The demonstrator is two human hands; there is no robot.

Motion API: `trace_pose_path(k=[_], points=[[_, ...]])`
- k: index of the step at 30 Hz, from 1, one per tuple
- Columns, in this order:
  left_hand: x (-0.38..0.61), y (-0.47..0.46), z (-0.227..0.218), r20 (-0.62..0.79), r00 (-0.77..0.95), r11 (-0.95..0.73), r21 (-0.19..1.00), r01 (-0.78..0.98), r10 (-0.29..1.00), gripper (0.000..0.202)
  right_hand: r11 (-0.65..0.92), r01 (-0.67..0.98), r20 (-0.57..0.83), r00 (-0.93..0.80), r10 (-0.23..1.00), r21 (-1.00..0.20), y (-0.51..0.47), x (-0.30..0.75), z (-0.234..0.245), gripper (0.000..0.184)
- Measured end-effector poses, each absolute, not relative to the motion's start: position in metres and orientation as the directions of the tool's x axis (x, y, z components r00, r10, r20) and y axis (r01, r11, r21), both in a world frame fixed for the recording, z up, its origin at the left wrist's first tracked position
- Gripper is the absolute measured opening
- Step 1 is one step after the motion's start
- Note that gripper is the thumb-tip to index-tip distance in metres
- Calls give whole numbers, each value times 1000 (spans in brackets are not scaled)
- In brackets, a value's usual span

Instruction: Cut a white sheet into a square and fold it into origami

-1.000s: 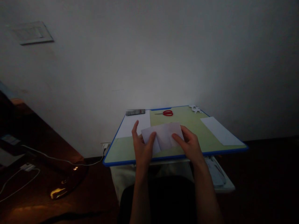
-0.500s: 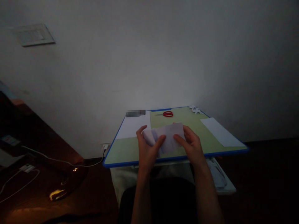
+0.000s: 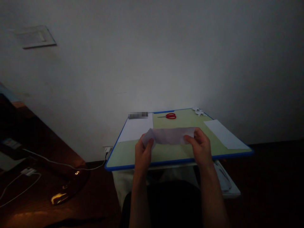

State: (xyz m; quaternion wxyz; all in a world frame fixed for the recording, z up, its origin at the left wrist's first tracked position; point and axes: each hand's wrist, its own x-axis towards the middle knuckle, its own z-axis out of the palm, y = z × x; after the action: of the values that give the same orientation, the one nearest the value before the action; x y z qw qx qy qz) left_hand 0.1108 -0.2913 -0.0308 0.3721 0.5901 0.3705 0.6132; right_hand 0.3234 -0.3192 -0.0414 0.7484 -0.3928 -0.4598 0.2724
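A folded strip of white paper [image 3: 169,135] is stretched out between both my hands, just above a green board with a blue rim [image 3: 166,163]. My left hand [image 3: 143,152] pinches the strip's left end, thumb on top. At the right end, my right hand [image 3: 200,145] grips it between thumb and fingers. Both hands are over the near half of the board.
Red-handled scissors [image 3: 169,116] lie at the board's far edge. A white sheet [image 3: 136,128] lies at the far left, another white sheet [image 3: 224,133] at the right, and small paper scraps [image 3: 199,111] sit in the far right corner. White cables [image 3: 47,161] run over the dark floor to the left.
My hands have moved apart, and the folded paper has opened from a compact shape into a long, narrow strip held between them.
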Motion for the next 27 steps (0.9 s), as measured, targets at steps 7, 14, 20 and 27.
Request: trace_pose_path(k=[7, 14, 20, 27], points=[[94, -295, -30, 430, 343, -441, 896, -51, 835, 18, 646, -59, 497, 587, 639, -761, -307, 330, -50, 8], [94, -294, -35, 367, 541, -375, 922, -101, 757, 30, 539, -295, 315, 559, 767, -789, -304, 334, -50, 16], [101, -296, -35, 363, 552, -513, 846, 142, 751, 45, 496, -466, 266, 476, 839, -732, -310, 326, -33, 28], [103, -296, -37, 260, 616, -542, 774, 327, 744, 87, 490, -387, 217, 566, 795, -781, -306, 318, -39, 44]])
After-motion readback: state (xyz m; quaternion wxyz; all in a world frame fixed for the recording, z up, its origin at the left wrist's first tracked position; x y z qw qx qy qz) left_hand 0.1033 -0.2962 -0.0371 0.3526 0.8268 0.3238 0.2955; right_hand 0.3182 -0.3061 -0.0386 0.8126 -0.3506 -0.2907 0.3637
